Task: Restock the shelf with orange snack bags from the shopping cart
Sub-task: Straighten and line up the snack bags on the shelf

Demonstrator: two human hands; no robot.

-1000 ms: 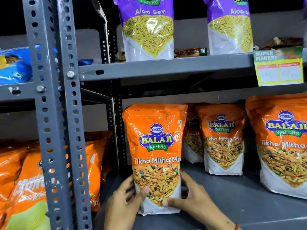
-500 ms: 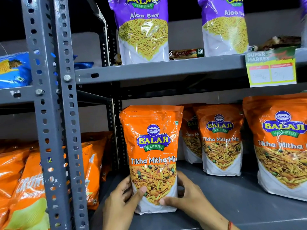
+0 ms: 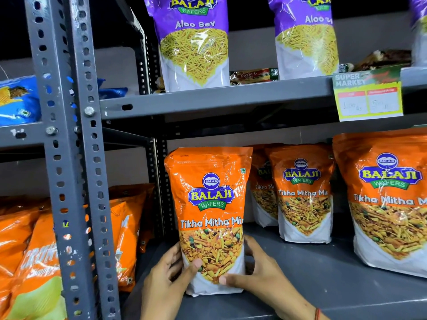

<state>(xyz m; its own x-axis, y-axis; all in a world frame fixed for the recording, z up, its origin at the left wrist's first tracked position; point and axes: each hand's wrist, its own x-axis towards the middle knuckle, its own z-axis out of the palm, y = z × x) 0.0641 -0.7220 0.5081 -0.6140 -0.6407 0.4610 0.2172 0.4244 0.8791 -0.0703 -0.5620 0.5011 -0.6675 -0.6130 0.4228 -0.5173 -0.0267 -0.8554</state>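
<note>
Both hands hold 1 orange bag point(image 3: 211, 218) that stands upright on the grey shelf point(image 3: 323, 280), close to its left end. The left hand point(image 3: 167, 282) is clamped on the bag's lower left side, with the thumb pressed on the front of the clear window. The right hand point(image 3: 258, 277) is clamped on the lower right side; its thumb lies across the white bottom part and the fingers go behind the bag. The bottom of the bag touches the shelf. A thin red band point(image 3: 317, 314) is on the right wrist.

To the right of this bag, 3 more bags of the same kind stand on the same shelf: a second bag point(image 3: 303, 195) further back, a third bag point(image 3: 263, 190) partly hidden between the held one and the second, and a big bag point(image 3: 390, 199) nearest the right edge, cut off by the frame. They are apart from the held bag.

On the upper shelf point(image 3: 231, 101) stand 2 purple bags — one point(image 3: 194, 42) just above the held bag, another point(image 3: 305, 35) to its right. A small packet point(image 3: 254, 75) lies between them. A price tag point(image 3: 368, 95) hangs on the front edge of this shelf.

A perforated grey post point(image 3: 71, 158) stands at the left. Beyond it, other orange packs point(image 3: 27, 255) lean on a lower level, and a blue pack point(image 3: 18, 100) lies higher.
</note>
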